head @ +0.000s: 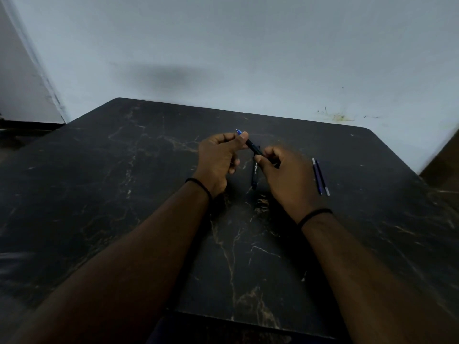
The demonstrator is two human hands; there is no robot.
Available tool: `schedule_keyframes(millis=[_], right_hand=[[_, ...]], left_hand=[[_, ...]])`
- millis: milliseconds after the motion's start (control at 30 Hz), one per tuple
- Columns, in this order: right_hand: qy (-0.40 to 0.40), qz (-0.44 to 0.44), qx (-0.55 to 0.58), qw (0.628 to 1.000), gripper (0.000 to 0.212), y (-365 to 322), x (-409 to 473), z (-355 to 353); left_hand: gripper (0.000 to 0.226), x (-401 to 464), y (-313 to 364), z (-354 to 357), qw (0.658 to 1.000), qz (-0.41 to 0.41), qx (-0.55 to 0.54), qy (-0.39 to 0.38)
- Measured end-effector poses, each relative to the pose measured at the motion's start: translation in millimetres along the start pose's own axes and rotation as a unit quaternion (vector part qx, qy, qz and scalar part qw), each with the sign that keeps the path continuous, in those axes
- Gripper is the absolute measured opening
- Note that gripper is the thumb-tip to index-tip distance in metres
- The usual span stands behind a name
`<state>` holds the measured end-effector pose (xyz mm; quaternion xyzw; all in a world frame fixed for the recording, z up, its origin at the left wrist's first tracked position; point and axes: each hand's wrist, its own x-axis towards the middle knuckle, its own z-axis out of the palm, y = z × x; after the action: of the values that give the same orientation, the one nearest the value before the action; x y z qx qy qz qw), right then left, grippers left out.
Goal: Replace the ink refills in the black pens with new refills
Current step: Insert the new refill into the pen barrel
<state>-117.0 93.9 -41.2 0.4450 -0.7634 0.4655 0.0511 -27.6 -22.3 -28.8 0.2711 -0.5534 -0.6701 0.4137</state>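
The black pen (252,148) sits slanted between my two hands above the table, its blue tip poking out past my left fingertips (242,136) and pointing away from me. My left hand (218,160) pinches the tip end between thumb and curled fingers, and my right hand (285,175) wraps its curled fingers round the rear of the barrel, so each hand has one half. I judge this is the hold for twisting the barrel apart or together at its joint; which of the two I cannot tell, since the joint itself is hidden under my fingers. A second black pen (254,176) lies flat on the table (124,194) just below and between my hands, its length running toward me, partly covered by my right thumb; I take it to be waiting its turn or already done, and I cannot say which. Off to the right of my right hand, well apart from it, two refills (321,177) lie side by side, touching or nearly so, parked where my right hand can reach them without crossing the pen. Whether they are new or spent I cannot tell. Nothing stands between my fingers and those refills; only the lying pen is close enough underneath to be knocked if I lower my hands. A thin black band (314,216) circles each wrist.
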Motion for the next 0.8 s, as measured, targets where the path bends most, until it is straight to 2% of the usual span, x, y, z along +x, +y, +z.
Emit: schedule_keyframes(millis=[133,367,567,800], right_hand=[[0.006,0.02,0.03,0.999,0.009,-2.0,-0.3,0.8],[0.005,0.034,0.065,0.997,0.009,-5.0,-0.8,3.2],[-0.025,0.061,0.149,0.987,0.013,-8.5,1.1,2.7],[-0.003,0.068,0.178,0.982,0.017,-11.7,-0.1,1.8]], left_hand=[[0.029,-1.7,-0.2,2.7,1.0,-0.01,-0.014,0.0],[0.005,1.6,1.2,-3.0,0.998,-0.028,-0.036,-0.033],[0.008,3.4,6.1,-11.1,0.995,0.0,-0.039,-0.087],[0.014,0.8,8.5,-8.4,0.997,0.006,-0.029,-0.075]])
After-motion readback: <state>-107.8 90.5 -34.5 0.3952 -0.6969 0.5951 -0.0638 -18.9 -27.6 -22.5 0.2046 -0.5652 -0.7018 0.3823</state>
